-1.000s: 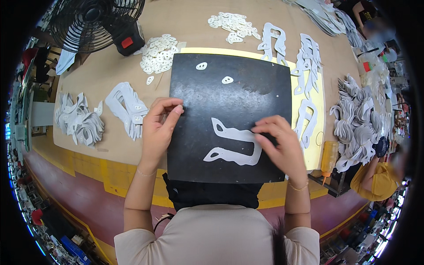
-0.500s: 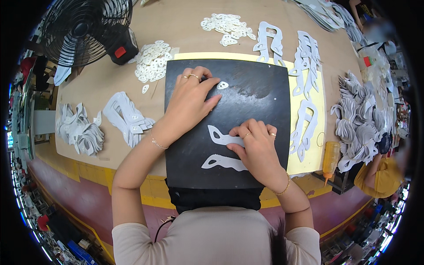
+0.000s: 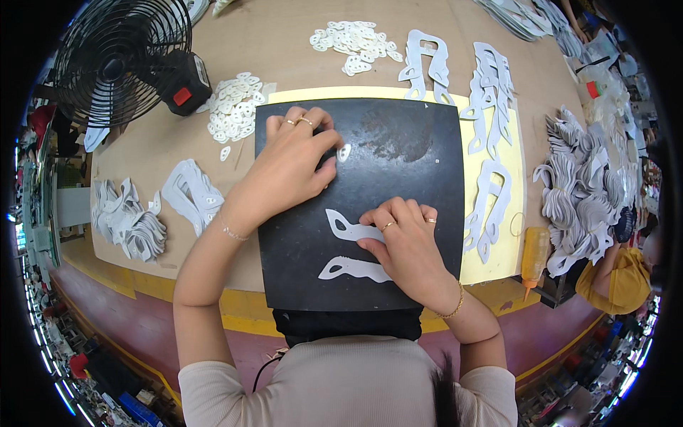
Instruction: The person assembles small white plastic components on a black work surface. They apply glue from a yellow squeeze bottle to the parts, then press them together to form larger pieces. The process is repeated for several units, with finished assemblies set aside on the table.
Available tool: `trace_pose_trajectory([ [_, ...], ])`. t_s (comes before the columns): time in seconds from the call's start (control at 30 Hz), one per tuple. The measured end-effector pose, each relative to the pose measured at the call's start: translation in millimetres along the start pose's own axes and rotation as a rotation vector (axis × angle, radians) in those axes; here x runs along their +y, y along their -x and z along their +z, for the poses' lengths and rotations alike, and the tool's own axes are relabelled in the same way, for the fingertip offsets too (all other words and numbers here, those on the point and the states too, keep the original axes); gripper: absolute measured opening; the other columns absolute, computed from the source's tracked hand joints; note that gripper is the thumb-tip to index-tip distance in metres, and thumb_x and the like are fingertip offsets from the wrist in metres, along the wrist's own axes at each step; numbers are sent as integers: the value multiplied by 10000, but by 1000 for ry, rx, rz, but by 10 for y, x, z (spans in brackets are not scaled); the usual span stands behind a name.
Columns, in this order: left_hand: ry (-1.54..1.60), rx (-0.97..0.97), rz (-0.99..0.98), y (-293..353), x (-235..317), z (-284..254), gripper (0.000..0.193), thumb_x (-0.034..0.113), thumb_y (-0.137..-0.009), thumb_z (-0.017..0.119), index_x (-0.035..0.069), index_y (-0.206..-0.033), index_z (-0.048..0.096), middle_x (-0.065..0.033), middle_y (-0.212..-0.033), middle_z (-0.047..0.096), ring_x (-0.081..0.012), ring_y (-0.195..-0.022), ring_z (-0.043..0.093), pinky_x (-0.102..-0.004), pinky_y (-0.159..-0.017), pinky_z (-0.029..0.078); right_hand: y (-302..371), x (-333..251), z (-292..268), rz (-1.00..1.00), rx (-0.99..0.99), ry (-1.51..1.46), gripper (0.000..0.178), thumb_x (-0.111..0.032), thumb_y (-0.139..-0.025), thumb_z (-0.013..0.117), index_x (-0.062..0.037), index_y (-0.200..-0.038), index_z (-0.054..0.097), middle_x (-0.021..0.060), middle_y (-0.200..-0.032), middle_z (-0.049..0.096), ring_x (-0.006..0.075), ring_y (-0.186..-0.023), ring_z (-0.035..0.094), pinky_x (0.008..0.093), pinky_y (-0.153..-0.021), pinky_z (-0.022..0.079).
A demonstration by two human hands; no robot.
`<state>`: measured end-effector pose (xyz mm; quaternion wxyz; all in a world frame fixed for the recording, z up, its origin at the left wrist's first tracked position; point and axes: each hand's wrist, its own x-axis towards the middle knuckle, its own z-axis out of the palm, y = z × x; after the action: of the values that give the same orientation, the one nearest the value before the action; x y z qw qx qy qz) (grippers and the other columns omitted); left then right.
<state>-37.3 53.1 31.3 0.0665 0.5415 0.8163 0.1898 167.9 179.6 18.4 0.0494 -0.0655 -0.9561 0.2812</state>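
Note:
On a black board (image 3: 384,181), my right hand (image 3: 409,242) pinches a wavy pale-grey cut-out piece (image 3: 344,229), thumb and fingers at its edges. This piece has a pointed end with an eye-shaped hole; its other end is hidden under the hand. A second such piece (image 3: 348,267) lies just below it, partly covered by the hand. Farther up the board, my left hand (image 3: 295,156) is curled, its thumb and index finger apart. Right by their tips is a small white oval piece (image 3: 344,152) with dark holes. Whether the fingertips touch it is unclear.
Piles of small oval pieces (image 3: 235,107) lie beyond the board. Larger cut-out pieces (image 3: 491,199) lie on yellow sheeting (image 3: 509,235) at right. Stacked grey pieces (image 3: 580,192) and a yellow squeeze bottle (image 3: 533,256) stand farther right. A black fan (image 3: 117,67) is far left.
The whole view has shifted slightly. My left thumb and index finger have come nearer each other around the small oval, which has turned and shifted toward me. My right hand keeps its pinch.

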Motion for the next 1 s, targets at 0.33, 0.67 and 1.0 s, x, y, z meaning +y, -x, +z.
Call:
trace_pose_trajectory([
  [0.33, 25, 23, 93, 79, -26, -19, 303, 91, -833, 704, 120, -1135, 698, -75, -1102, 576, -273, -1076, 512, -396, -915, 332, 5, -3, -5, -7, 11, 12, 326, -199, -794, 806, -140, -1089, 683, 11, -1003, 555, 210, -965, 526, 402, -900, 318],
  [0.67, 228, 96, -47, 417, -31, 65, 339, 114, -847, 734, 139, -1184, 706, -75, -1180, 579, -282, -1095, 506, -397, -943, 353, 302, -181, -34, -103, -27, -11, 357, -263, -773, 808, -135, -1077, 673, 14, -1031, 528, 214, -978, 505, 428, -887, 317],
  [1.0, 35, -27, 108, 15, -123, 74, 244, 217, -847, 757, 171, -1086, 734, -66, -1260, 534, -285, -1185, 455, -431, -998, 320, 381, -329, 91, -9, -53, 17, 299, -197, -791, 800, -121, -1036, 647, 9, -999, 561, 214, -976, 527, 413, -894, 313],
])
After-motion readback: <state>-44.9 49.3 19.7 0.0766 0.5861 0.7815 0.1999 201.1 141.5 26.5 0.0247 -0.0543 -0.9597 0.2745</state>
